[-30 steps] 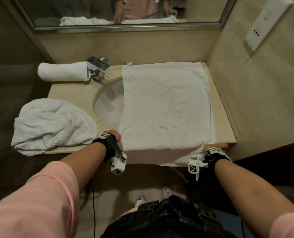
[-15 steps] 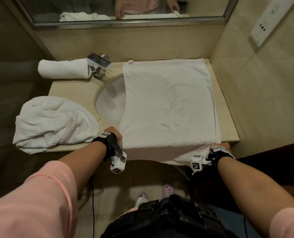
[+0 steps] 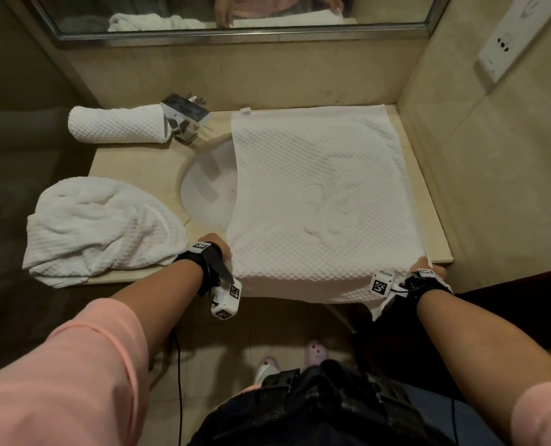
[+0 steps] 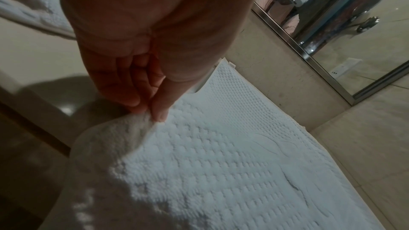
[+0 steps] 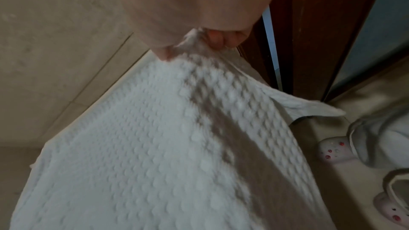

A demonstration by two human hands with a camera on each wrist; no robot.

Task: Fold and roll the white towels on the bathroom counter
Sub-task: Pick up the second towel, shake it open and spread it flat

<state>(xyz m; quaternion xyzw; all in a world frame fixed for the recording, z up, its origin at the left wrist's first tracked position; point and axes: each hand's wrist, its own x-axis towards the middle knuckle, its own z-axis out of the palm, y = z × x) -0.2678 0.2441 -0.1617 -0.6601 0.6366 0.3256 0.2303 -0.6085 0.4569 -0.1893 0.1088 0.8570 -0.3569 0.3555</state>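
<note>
My left grip [image 3: 223, 249] and right grip [image 3: 426, 268] each pinch a near corner of the spread white towel [image 3: 319, 201], stretched between them across the counter [image 3: 132, 159].

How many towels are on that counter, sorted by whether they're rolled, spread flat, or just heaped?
Rolled towel: 1
Flat towel, pinched by left hand and right hand: 1
Heaped towel: 1
Total: 3

You can read no text here. The small tag [image 3: 245, 112] at the far left corner of the spread towel [image 3: 319, 201] is too tiny to make out, and the wrist markers [image 3: 379, 285] carry only black-and-white patterns.
</note>
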